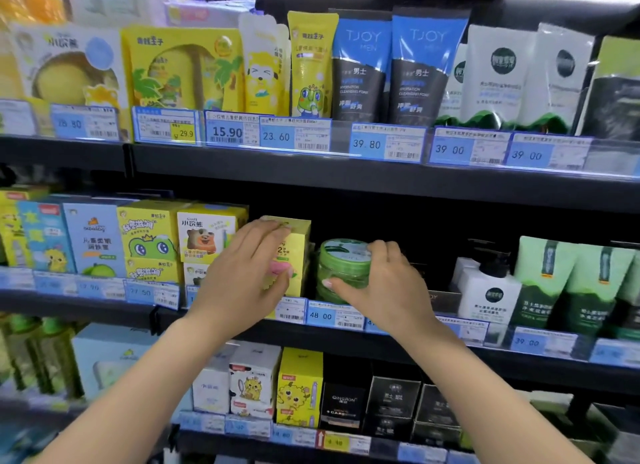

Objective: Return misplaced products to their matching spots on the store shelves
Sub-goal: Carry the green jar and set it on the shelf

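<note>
On the middle shelf [346,342], near its front edge, the left hand [242,273] grips a yellow box [294,241]; just beside it, the right hand [384,283] curls round a green jar [343,262].

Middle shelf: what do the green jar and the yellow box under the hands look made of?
Green jar: probably translucent plastic, glossy; light shows through its green wall. Yellow box: printed cardboard by its flat faces and sharp edges, slight sheen.
</note>
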Action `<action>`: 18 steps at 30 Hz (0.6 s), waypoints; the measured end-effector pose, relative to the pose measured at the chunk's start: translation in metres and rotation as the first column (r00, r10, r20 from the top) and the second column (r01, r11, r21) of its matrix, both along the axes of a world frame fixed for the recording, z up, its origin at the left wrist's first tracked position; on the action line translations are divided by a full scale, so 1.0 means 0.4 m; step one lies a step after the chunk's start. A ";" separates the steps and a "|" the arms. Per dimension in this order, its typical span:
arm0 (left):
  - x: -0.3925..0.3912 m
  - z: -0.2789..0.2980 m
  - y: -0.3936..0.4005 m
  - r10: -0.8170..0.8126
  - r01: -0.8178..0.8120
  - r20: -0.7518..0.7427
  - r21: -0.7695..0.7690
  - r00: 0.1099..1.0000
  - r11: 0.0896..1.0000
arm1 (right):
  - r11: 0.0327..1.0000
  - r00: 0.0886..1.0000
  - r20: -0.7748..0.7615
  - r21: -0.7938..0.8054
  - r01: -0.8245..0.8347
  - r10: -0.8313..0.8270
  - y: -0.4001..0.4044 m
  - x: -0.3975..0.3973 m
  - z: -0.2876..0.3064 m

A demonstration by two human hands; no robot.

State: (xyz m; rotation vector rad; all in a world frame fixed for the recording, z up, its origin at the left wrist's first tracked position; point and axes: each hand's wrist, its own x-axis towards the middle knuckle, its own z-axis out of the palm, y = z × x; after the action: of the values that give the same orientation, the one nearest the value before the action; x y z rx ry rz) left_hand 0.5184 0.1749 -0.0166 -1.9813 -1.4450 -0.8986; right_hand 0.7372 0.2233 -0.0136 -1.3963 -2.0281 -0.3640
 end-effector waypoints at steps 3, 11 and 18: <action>0.008 0.005 -0.019 0.024 -0.024 0.029 -0.011 0.999 1.000 | 0.999 0.999 -0.003 -0.030 -0.033 0.033 0.002 0.005 0.005; 0.064 -0.059 -0.194 0.019 -0.023 0.093 0.045 0.996 0.999 | 0.936 0.932 -0.089 0.047 -0.349 0.352 -0.063 0.069 -0.017; 0.050 -0.257 -0.416 0.195 -0.162 0.165 -0.195 0.967 0.967 | 0.742 0.739 -0.136 -0.040 -0.669 0.660 -0.197 0.076 -0.153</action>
State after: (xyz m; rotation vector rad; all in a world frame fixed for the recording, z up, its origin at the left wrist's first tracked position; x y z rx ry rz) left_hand 0.5384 0.0084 -0.1196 -1.8941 -1.8359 -0.9165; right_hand 0.7677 0.1444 -0.0749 -0.6194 -2.3012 0.1244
